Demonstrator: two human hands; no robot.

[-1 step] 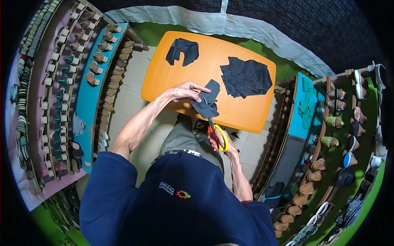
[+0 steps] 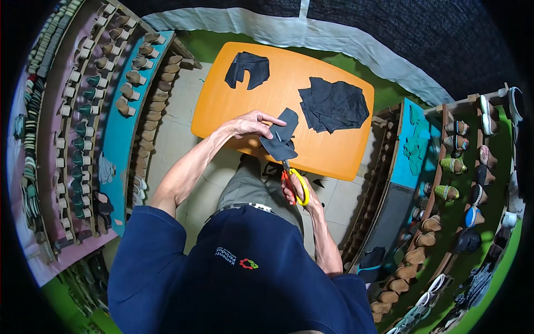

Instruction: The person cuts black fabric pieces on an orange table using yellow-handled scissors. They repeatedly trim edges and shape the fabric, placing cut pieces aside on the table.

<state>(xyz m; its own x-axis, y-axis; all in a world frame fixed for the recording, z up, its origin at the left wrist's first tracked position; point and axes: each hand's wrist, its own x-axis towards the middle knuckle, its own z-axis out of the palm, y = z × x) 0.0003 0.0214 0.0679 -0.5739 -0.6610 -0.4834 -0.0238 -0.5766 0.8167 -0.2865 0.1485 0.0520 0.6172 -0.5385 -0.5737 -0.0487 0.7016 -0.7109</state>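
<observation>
Over the near edge of the orange table (image 2: pixel 222 111), my left hand (image 2: pixel 251 124) pinches a dark piece of shoe-upper material (image 2: pixel 285 129) between thumb and fingers. My right hand (image 2: pixel 303 195), lower and to the right, is closed round the red and yellow handles of a pair of scissors (image 2: pixel 302 186). Their blades point up at the piece's near part and are partly hidden by it. On the table's far left lies a black U-shaped cut piece (image 2: pixel 248 70). To the right is a loose stack of black pieces (image 2: pixel 335 104).
At the left, slanted racks hold rows of shoe lasts (image 2: pixel 127 106). More shelves at the right carry lasts and shoes (image 2: pixel 453 165), next to a blue panel (image 2: pixel 411 139) with dark scraps. A dark curtain (image 2: pixel 389 28) with a pale lower band hangs behind the table.
</observation>
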